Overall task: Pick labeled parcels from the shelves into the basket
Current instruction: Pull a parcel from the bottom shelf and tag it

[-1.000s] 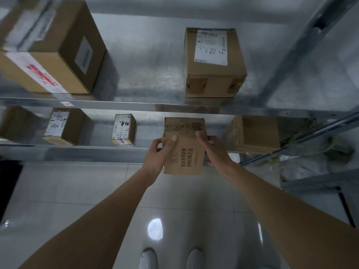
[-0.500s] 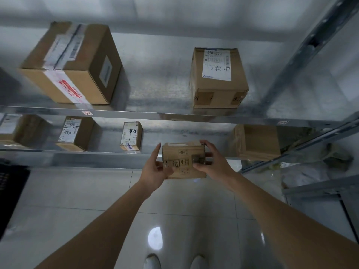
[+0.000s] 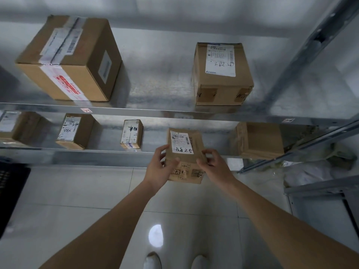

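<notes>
Turned over since a moment ago, the small parcel (image 3: 185, 155) now shows its white label (image 3: 181, 142) upward, handwritten 8825, where a printed cardboard face showed before. Nearest me, the left hand (image 3: 159, 167) and the right hand (image 3: 214, 167) hold it between them, in front of the lower shelf's edge (image 3: 97, 151) and clear of it: the left thumb lies across the near face with fingers curled round the left side, the right fingers pinch the right edge. So the box sits squarely between both grips, label readable. One parcel looks picked and checked; dropping it into the basket (image 3: 11, 189) (the dark thing at far left, I think) is yet to do. Beyond, other labelled boxes wait on the lower shelf and the upper shelf (image 3: 155, 111).
</notes>
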Tool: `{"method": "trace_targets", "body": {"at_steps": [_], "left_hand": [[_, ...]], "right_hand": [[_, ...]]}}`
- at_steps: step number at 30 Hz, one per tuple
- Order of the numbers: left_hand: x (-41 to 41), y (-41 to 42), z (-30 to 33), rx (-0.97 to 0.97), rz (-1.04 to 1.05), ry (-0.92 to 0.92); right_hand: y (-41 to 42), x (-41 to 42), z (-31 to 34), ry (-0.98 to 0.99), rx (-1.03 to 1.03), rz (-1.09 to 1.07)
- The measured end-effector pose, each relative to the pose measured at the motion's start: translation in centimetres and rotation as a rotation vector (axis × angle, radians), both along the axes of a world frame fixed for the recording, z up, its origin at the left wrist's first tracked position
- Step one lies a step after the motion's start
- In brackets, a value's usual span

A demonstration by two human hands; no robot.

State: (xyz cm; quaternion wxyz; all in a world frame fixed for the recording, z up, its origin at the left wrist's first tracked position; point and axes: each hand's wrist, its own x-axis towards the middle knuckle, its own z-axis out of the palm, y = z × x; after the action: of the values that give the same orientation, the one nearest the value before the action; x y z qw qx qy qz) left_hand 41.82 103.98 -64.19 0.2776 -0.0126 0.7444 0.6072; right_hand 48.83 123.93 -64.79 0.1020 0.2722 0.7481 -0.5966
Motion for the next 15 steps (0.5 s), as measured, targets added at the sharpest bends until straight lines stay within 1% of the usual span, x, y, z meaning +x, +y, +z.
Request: {"method": "trace_targets", "body": {"at_steps": [6,11,15], "left_hand": [[-1.4,1.1,-2.4,-0.104,-0.140,0.062],[-3.7,1.9,-5.1,-0.205,-0.235,0.144],[-6.1,2.8,-7.8,-0.231,-0.260,0.153]], "right_hand": [[0.4,0.0,-2.0,-0.017,0.050,0.113],[0.9,-1.5,-4.5,-0.012,0.068,0.116],[2.1,-3.7,-6.8,-0.015,0.071,0.123]]}}
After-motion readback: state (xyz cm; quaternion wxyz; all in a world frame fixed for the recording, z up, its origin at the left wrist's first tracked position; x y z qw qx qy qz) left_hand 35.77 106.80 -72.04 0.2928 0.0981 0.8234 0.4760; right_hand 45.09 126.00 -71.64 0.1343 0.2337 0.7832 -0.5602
